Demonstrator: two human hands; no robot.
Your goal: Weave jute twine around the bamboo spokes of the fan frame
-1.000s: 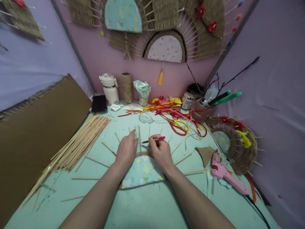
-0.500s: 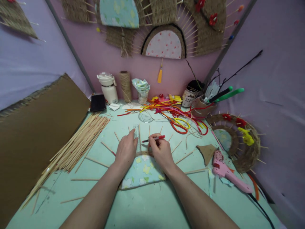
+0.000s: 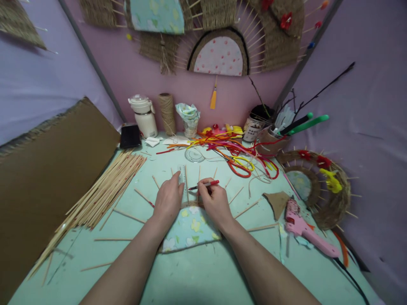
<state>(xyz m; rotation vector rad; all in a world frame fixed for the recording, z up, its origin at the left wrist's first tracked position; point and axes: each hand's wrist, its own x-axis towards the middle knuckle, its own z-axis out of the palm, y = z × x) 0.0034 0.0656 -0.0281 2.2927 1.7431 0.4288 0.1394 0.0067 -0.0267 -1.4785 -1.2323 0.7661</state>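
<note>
Nearest you, the floral panel (image 3: 187, 231) lies at six o'clock from the clear ruler (image 3: 181, 173), whose length runs toward twelve. Your left grip (image 3: 168, 197), closure unclear, touches it; your right grip (image 3: 214, 199) pinches the red pen (image 3: 212, 183), tip toward nine. A thin stick (image 3: 186, 180) stands between. Scissors (image 3: 239, 170) lie beyond, at one.

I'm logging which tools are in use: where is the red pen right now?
In the head view, the red pen is near the centre, in the right hand, its tip pointing left toward the clear ruler.
</note>
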